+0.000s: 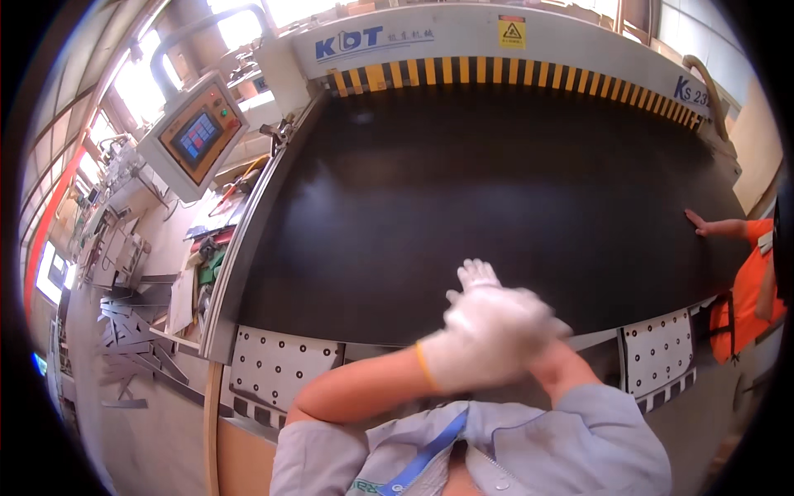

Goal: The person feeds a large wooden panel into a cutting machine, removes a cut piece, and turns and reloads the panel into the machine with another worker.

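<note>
A large dark board covers the bed of a white panel-cutting machine. Both my arms cross at the board's near edge. My left hand, in a white knit glove with a yellow cuff, lies over my right hand or wrist; its fingers are blurred and partly hidden, and I cannot tell whether they grip. My right hand, also gloved in white, reaches out from beneath with fingers spread over the board; whether it touches the surface is unclear.
A control panel hangs at the upper left, above offcuts and clutter beside the machine. Perforated white supports show along the near edge. At the right, a co-worker in orange has a bare hand on the board.
</note>
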Tool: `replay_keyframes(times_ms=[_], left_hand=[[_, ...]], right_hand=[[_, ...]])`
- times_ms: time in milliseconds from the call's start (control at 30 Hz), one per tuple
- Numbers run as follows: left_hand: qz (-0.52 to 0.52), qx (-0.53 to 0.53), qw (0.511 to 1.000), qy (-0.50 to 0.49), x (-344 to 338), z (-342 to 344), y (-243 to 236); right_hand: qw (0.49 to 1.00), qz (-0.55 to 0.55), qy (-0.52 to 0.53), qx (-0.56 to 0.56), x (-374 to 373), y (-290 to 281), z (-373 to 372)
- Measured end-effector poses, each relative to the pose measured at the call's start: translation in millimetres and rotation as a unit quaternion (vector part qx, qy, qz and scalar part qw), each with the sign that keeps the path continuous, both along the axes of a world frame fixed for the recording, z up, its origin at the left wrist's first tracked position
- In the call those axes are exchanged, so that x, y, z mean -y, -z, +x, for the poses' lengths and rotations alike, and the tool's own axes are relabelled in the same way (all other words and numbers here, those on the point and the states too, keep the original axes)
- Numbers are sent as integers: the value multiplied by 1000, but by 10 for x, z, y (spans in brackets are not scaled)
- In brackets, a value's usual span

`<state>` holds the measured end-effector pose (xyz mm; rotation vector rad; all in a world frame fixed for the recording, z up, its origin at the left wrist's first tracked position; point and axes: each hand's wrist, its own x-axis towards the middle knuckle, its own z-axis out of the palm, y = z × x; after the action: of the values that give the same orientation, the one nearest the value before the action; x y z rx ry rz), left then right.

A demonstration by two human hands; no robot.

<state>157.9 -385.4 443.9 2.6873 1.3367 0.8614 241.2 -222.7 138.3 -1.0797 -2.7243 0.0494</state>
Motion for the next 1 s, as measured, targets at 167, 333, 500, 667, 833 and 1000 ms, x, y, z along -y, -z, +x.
replay_keyframes(times_ms=[167, 333, 500, 667, 833, 1000], left_hand=[[-76, -76, 910, -401, -385, -1890, 2213], [-200, -51, 684, -700, 556, -3511, 3027], [-249, -51, 596, -762, 1150, -4089, 3127], [-271, -54, 587, -761, 974, -4014, 3052], [-258, -44, 576, -774, 1104, -4099, 3105], [-259, -46, 579, -771, 1014, -4035, 3110]], right_hand=[[990, -59, -106, -76, 182, -311, 466], [974, -36, 219, -32, -417, -173, 2092], [908, -82, 411, 11, -523, -102, 2691], [904, -71, 422, 3, -532, -57, 2740], [907, -67, 415, 1, -556, -68, 2671], [904, -69, 422, 11, -530, -81, 2747]])
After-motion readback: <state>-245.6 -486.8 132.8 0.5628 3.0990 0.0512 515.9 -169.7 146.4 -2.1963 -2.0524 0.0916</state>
